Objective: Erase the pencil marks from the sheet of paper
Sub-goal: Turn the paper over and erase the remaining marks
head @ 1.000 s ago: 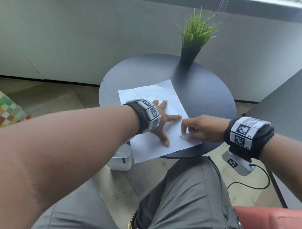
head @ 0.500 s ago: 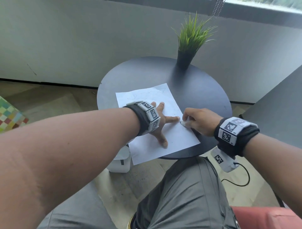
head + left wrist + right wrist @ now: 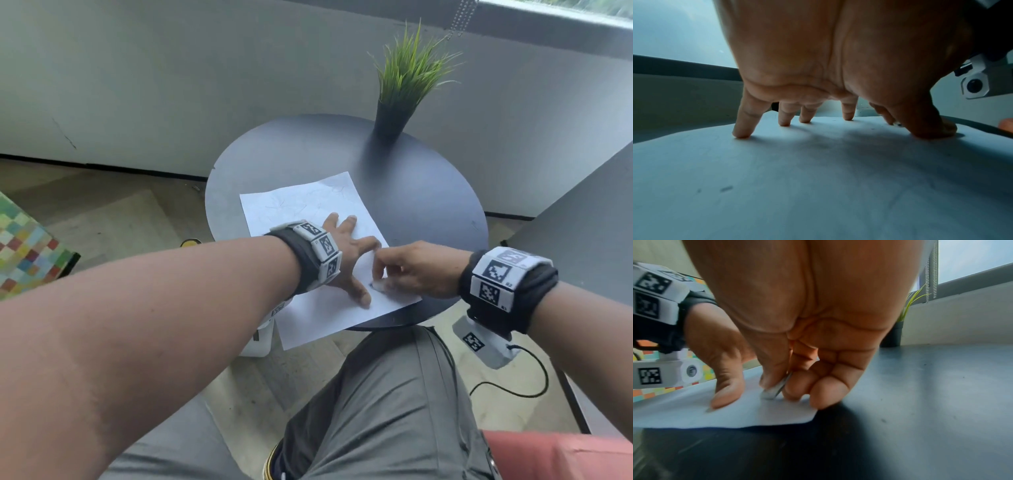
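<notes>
One sheet of paper [image 3: 310, 205] lies on one round dark table [image 3: 428, 205], and one potted plant [image 3: 400, 92] stands at the table's far side. Two hands are on the sheet: one left hand [image 3: 349, 260] with five spread fingers, all five tips touching the paper in the left wrist view, and one right hand [image 3: 414, 270]. One small whitish eraser [image 3: 774, 390] sits in the right hand. Two marker wristbands are worn, one on each wrist. One white box stands on the floor under the table's near left edge
</notes>
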